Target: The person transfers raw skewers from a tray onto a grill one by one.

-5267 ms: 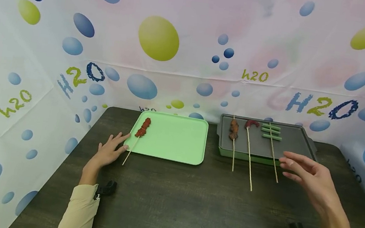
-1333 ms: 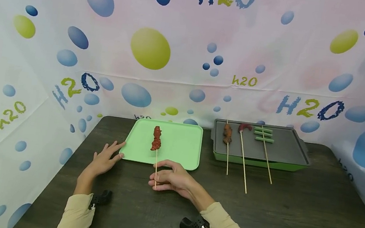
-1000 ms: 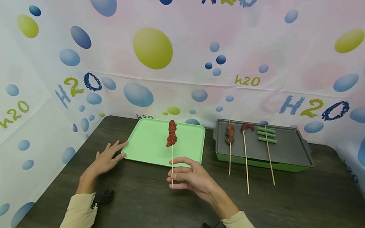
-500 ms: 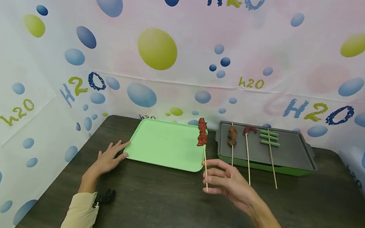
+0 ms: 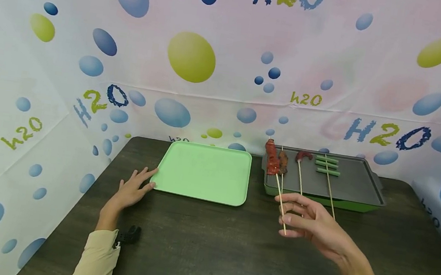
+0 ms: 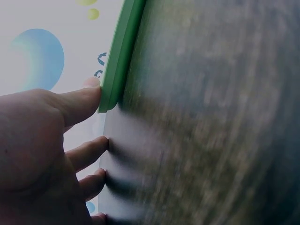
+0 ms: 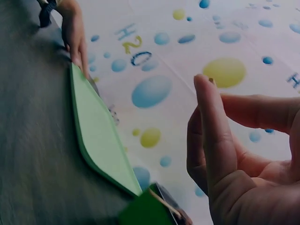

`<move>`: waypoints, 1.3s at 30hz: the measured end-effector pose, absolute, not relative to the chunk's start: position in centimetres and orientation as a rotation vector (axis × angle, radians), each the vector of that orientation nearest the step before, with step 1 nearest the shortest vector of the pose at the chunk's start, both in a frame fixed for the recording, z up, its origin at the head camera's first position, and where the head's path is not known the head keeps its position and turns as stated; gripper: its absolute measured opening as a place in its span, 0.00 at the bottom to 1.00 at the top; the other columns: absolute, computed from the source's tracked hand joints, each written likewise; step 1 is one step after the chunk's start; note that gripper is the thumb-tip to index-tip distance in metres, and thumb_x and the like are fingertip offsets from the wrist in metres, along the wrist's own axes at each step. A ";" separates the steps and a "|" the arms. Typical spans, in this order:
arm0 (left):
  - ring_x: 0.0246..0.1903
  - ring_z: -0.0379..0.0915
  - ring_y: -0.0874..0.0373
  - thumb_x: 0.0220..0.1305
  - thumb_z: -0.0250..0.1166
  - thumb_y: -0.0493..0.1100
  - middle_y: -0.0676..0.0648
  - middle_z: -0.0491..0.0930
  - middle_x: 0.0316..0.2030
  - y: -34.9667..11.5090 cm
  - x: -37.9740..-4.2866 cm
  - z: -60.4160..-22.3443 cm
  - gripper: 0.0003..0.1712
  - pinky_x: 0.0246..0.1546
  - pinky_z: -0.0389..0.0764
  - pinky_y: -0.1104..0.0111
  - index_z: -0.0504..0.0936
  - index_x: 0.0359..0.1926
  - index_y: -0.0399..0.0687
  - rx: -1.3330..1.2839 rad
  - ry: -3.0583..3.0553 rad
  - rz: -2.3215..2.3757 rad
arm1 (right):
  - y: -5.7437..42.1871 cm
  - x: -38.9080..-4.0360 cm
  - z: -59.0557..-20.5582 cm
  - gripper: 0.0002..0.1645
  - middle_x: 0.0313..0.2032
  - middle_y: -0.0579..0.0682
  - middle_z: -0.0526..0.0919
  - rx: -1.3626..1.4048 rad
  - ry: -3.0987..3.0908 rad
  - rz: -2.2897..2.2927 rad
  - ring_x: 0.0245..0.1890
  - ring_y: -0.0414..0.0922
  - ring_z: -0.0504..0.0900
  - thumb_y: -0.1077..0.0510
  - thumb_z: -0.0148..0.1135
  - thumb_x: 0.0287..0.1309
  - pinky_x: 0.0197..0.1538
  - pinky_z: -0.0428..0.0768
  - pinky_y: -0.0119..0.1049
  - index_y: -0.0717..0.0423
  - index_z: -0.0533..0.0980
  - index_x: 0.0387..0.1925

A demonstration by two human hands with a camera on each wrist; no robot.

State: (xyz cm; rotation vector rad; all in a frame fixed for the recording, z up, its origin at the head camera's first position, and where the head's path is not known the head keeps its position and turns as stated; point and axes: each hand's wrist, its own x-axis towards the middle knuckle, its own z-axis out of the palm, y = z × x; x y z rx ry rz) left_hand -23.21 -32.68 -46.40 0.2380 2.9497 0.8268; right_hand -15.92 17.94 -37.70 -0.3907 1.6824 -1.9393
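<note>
In the head view my right hand [image 5: 313,224] pinches the stick of a red meat skewer [image 5: 272,160], whose meat points away and overlaps the left end of the grill pan [image 5: 356,183]. Beside it in the pan lie a brown meat skewer [image 5: 282,162], a skewer with a curled dark-red piece [image 5: 304,155] and one with green vegetable pieces [image 5: 328,172], their sticks hanging over the near edge. My left hand [image 5: 129,193] rests with spread fingers on the table, touching the near left corner of the light green tray [image 5: 203,172]. The left wrist view shows its thumb [image 6: 79,105] against the tray edge.
The dark wooden table [image 5: 205,251] spreads under everything. A white cloth printed with bubbles and H2O lettering [image 5: 231,55] hangs along the back and left side. In the right wrist view the pan's green side [image 7: 145,211] shows below my hand.
The red meat skewer lay on the tray at first. My right hand has since picked it up and carried it rightward, to the left end of the pan. The left hand stays at the tray.
</note>
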 end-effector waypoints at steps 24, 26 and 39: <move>0.65 0.31 0.29 0.68 0.49 0.54 0.35 0.46 0.69 -32.5 -23.1 -46.2 0.31 0.50 0.32 0.29 0.56 0.69 0.56 0.229 2.933 0.834 | 30.7 -17.4 -39.2 0.30 0.56 0.43 0.74 -0.450 1.790 -2.043 0.47 0.43 0.79 0.71 0.41 0.65 0.47 0.77 0.45 0.58 0.55 0.68; 0.65 0.31 0.29 0.68 0.49 0.55 0.35 0.46 0.69 -32.6 -23.2 -46.2 0.31 0.50 0.32 0.29 0.56 0.69 0.56 0.221 2.931 0.830 | 31.5 -17.4 -39.6 0.30 0.56 0.41 0.74 -0.415 1.821 -2.049 0.47 0.41 0.79 0.70 0.41 0.66 0.46 0.77 0.44 0.57 0.55 0.68; 0.65 0.32 0.28 0.68 0.49 0.53 0.33 0.47 0.68 -32.7 -23.1 -46.2 0.31 0.50 0.33 0.28 0.56 0.69 0.52 0.252 2.960 0.842 | 34.2 -18.0 -41.8 0.29 0.52 0.34 0.77 -0.158 1.746 -2.185 0.45 0.37 0.79 0.70 0.48 0.63 0.46 0.77 0.41 0.48 0.66 0.63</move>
